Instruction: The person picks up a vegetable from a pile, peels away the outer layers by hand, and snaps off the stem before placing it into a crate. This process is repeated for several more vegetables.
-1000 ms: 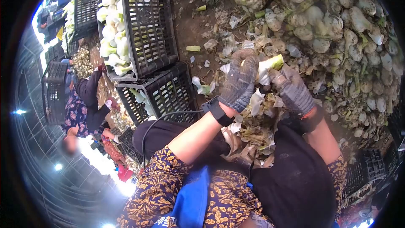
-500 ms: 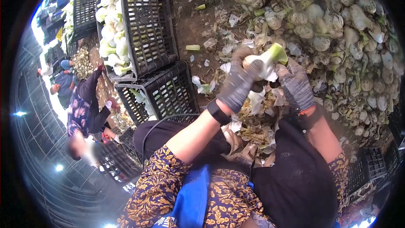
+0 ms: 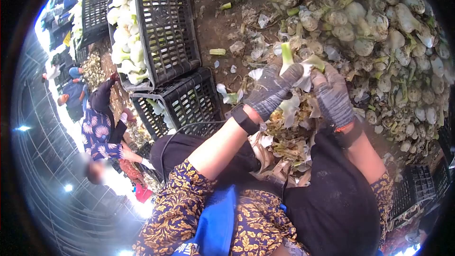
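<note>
My gloved left hand is closed around a garlic bulb, mostly hidden by the fingers, whose pale green stem points up. Close beside it, my gloved right hand pinches a strip of garlic skin, whitish with a greenish end. The strip spans the gap between the two hands. Below them, loose peeled skins lie heaped between my knees.
A big pile of unpeeled garlic fills the right side. To the left, a black crate of cleaned white bulbs stands by a second crate. A person sits farther left. Stem scraps litter the soil.
The bulb has turned in my left hand, so its stem now points up instead of right. My right hand has pulled a skin strip away from it. The person at left has shifted posture.
</note>
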The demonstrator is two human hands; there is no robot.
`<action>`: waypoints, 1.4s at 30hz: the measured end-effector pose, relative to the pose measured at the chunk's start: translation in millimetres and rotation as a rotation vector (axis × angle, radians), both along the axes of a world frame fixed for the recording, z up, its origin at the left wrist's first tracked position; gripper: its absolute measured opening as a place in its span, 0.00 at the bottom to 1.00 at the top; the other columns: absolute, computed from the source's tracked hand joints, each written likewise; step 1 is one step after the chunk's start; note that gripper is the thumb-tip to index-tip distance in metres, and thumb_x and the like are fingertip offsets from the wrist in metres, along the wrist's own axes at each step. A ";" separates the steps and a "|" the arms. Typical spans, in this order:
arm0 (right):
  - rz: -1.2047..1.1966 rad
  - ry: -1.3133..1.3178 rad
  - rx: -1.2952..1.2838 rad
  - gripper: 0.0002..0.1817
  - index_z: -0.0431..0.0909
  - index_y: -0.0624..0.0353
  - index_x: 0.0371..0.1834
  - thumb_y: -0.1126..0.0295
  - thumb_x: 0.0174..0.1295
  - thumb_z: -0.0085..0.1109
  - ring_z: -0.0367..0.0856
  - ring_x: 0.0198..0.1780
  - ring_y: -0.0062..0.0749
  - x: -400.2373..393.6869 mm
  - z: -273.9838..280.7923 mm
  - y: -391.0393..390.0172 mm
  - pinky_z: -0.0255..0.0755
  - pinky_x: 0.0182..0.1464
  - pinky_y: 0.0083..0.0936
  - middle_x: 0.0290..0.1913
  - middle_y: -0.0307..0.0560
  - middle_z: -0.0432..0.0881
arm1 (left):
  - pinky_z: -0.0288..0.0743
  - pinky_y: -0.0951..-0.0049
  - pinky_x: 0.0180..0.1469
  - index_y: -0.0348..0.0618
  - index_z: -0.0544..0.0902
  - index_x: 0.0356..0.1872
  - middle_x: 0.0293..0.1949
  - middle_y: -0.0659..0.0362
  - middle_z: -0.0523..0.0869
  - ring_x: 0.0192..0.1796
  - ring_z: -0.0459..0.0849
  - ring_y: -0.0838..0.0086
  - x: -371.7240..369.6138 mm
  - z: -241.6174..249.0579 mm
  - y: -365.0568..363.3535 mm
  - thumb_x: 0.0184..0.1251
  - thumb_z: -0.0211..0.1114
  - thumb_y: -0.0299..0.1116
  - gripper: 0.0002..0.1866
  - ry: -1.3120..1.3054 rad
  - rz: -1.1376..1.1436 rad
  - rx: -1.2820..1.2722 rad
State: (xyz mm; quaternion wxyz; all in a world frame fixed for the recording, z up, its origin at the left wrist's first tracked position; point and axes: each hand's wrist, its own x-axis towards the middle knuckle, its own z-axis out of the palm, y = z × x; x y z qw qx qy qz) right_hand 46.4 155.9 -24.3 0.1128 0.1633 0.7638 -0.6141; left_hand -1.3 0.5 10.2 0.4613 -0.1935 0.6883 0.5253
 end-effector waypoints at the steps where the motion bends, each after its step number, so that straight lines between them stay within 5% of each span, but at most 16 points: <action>1: 0.000 0.000 -0.001 0.15 0.74 0.64 0.46 0.65 0.62 0.48 0.75 0.38 0.22 -3.1 6.8 -1.0 0.68 0.42 0.19 0.38 0.41 0.79 | 0.74 0.80 0.37 0.45 0.75 0.49 0.41 0.61 0.79 0.41 0.78 0.78 -0.2 -3.0 -1.0 0.63 0.57 0.46 0.19 0.000 0.000 -0.001; 5: -0.299 -0.351 -0.762 0.12 0.76 0.60 0.39 0.63 0.62 0.48 0.74 0.30 0.20 -3.7 -10.4 0.7 0.68 0.33 0.17 0.32 0.38 0.78 | 0.77 0.78 0.34 0.45 0.75 0.47 0.40 0.60 0.80 0.39 0.80 0.75 2.5 -14.7 -1.2 0.63 0.59 0.42 0.16 -0.086 0.507 0.206; 7: -0.297 0.064 -0.711 0.10 0.75 0.58 0.36 0.63 0.62 0.48 0.73 0.26 0.21 4.3 -19.0 -0.7 0.68 0.29 0.15 0.29 0.38 0.77 | 0.76 0.77 0.30 0.46 0.77 0.44 0.36 0.60 0.81 0.34 0.80 0.77 -3.4 -15.0 -1.1 0.64 0.57 0.41 0.13 -0.241 0.849 0.370; 11: -0.682 -0.289 -0.891 0.11 0.73 0.60 0.39 0.65 0.62 0.48 0.76 0.27 0.21 -13.3 11.2 11.5 0.70 0.30 0.15 0.30 0.40 0.78 | 0.80 0.75 0.31 0.45 0.74 0.47 0.42 0.54 0.81 0.41 0.82 0.65 -14.5 -12.5 -14.3 0.67 0.51 0.43 0.15 -0.223 0.926 0.541; 13: -0.383 -0.281 -0.525 0.11 0.72 0.62 0.42 0.66 0.63 0.48 0.78 0.32 0.25 -12.9 1.3 11.5 0.72 0.34 0.17 0.34 0.43 0.79 | 0.80 0.71 0.34 0.46 0.73 0.48 0.43 0.54 0.81 0.43 0.82 0.63 -21.4 -14.3 -22.3 0.67 0.48 0.45 0.17 -0.171 0.916 0.492; 15: 0.370 0.100 -0.147 0.17 0.70 0.65 0.50 0.66 0.61 0.50 0.76 0.43 0.30 -10.7 15.3 -0.2 0.72 0.45 0.21 0.43 0.46 0.77 | 0.80 0.66 0.37 0.46 0.73 0.47 0.42 0.54 0.81 0.43 0.82 0.63 -27.6 -14.9 -27.2 0.65 0.50 0.47 0.18 -0.084 0.998 0.360; 18: 0.678 0.278 0.075 0.20 0.70 0.65 0.52 0.66 0.59 0.52 0.76 0.45 0.28 11.6 1.3 -7.7 0.70 0.47 0.24 0.43 0.46 0.77 | 0.79 0.64 0.41 0.45 0.73 0.47 0.39 0.55 0.82 0.41 0.82 0.65 -29.0 -14.8 -28.8 0.64 0.53 0.49 0.20 -0.001 0.911 0.277; 20: 0.516 0.083 -0.533 0.19 0.71 0.65 0.50 0.64 0.60 0.52 0.75 0.44 0.29 8.5 -14.1 -5.5 0.69 0.49 0.23 0.44 0.47 0.77 | 0.76 0.74 0.42 0.41 0.74 0.48 0.37 0.58 0.81 0.38 0.80 0.74 -22.1 -9.7 -26.5 0.66 0.54 0.44 0.18 0.144 0.773 0.183; 23: 0.304 -0.302 -0.496 0.18 0.73 0.62 0.48 0.64 0.58 0.54 0.75 0.42 0.24 -11.1 12.1 -0.4 0.69 0.46 0.21 0.38 0.43 0.79 | 0.75 0.76 0.41 0.40 0.75 0.47 0.37 0.59 0.80 0.37 0.80 0.77 -13.0 -9.0 -24.4 0.67 0.53 0.42 0.17 0.388 0.543 0.122; 25: 0.268 -0.093 -0.444 0.16 0.71 0.63 0.43 0.60 0.62 0.51 0.75 0.34 0.26 -15.5 9.6 -6.6 0.71 0.40 0.22 0.34 0.40 0.76 | 0.74 0.76 0.40 0.39 0.75 0.47 0.37 0.59 0.80 0.37 0.79 0.77 -9.4 -15.7 -26.1 0.68 0.52 0.41 0.16 0.428 0.417 0.128; 27: 0.048 -0.630 -0.987 0.17 0.70 0.62 0.45 0.60 0.61 0.52 0.75 0.28 0.23 -23.3 22.2 -6.3 0.72 0.32 0.19 0.31 0.39 0.75 | 0.73 0.76 0.39 0.39 0.75 0.46 0.35 0.59 0.79 0.37 0.79 0.77 -8.2 -15.7 -25.5 0.69 0.51 0.39 0.15 0.512 0.170 0.134; 33: 0.076 -0.618 -0.770 0.19 0.70 0.61 0.46 0.60 0.58 0.58 0.76 0.27 0.21 -24.9 31.7 -9.6 0.74 0.28 0.20 0.29 0.39 0.75 | 0.71 0.68 0.42 0.39 0.76 0.48 0.38 0.49 0.79 0.40 0.79 0.64 -0.3 -24.9 -34.9 0.66 0.51 0.30 0.12 0.792 -0.343 -0.102; 35: 0.016 -0.640 -0.853 0.19 0.70 0.62 0.46 0.61 0.58 0.57 0.77 0.28 0.22 -17.6 24.5 -9.1 0.76 0.30 0.21 0.31 0.41 0.76 | 0.71 0.63 0.44 0.40 0.75 0.50 0.43 0.48 0.78 0.42 0.78 0.60 1.0 -29.0 -39.1 0.65 0.51 0.29 0.14 1.206 -0.680 -0.252; 36: 0.015 -0.640 -0.854 0.19 0.70 0.62 0.46 0.61 0.58 0.57 0.77 0.28 0.22 -16.9 25.9 -7.7 0.76 0.30 0.21 0.31 0.41 0.76 | 0.71 0.63 0.44 0.40 0.75 0.50 0.43 0.48 0.78 0.42 0.78 0.60 -1.7 -21.3 -34.2 0.65 0.51 0.29 0.14 1.205 -0.681 -0.252; 38: -0.014 -0.623 -0.920 0.16 0.70 0.62 0.46 0.64 0.59 0.56 0.77 0.29 0.22 -17.3 29.4 -5.0 0.76 0.31 0.20 0.32 0.41 0.76 | 0.71 0.63 0.45 0.40 0.74 0.52 0.45 0.48 0.78 0.43 0.78 0.57 -9.6 1.1 -20.5 0.64 0.51 0.28 0.16 0.604 -0.248 -0.038; 42: 0.087 -0.529 -0.763 0.14 0.72 0.63 0.42 0.65 0.59 0.57 0.77 0.28 0.22 -16.3 26.9 -4.9 0.76 0.32 0.20 0.31 0.40 0.77 | 0.71 0.71 0.44 0.37 0.75 0.49 0.40 0.56 0.81 0.41 0.78 0.73 -5.8 -14.8 -24.2 0.68 0.51 0.38 0.16 0.635 -0.237 -0.050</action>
